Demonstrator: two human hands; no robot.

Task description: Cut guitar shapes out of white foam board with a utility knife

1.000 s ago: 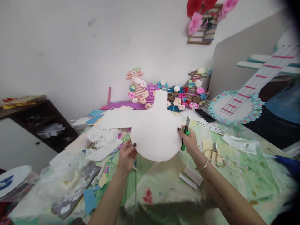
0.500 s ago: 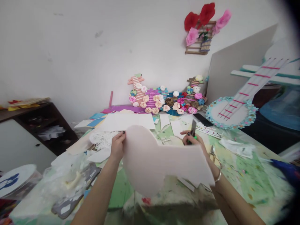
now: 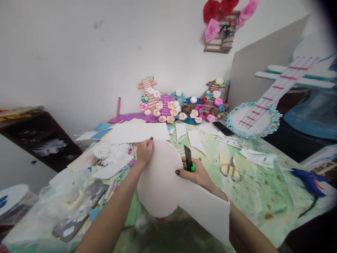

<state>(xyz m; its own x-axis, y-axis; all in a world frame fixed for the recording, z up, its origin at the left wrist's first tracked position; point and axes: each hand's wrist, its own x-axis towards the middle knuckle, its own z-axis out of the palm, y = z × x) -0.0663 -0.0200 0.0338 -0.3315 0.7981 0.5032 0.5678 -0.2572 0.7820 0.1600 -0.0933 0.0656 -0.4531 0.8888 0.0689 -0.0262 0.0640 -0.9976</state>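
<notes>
A white foam board cutout (image 3: 160, 175), round at one end with a straight neck, is held up over the table. My left hand (image 3: 144, 151) grips its upper left edge, the thumb on the near face. My right hand (image 3: 197, 174) is closed around a box cutter (image 3: 188, 158) with a green part, its blade end pointing up. The right thumb also presses on the board where the neck meets the round part. Fingers behind the board are hidden.
Scissors (image 3: 231, 170) and a blue glue gun (image 3: 309, 182) lie on the right. White sheets (image 3: 142, 133), a phone (image 3: 223, 128) and several flower-decorated lute shapes (image 3: 165, 107) are at the back. A larger lute model (image 3: 252, 119) stands right. Plastic wrap (image 3: 65, 193) and scraps cover the left.
My right hand has moved left and down from behind the neck onto the board, the cutter still in it. The board's neck has swung downward. The left hand has shifted right along the edge.
</notes>
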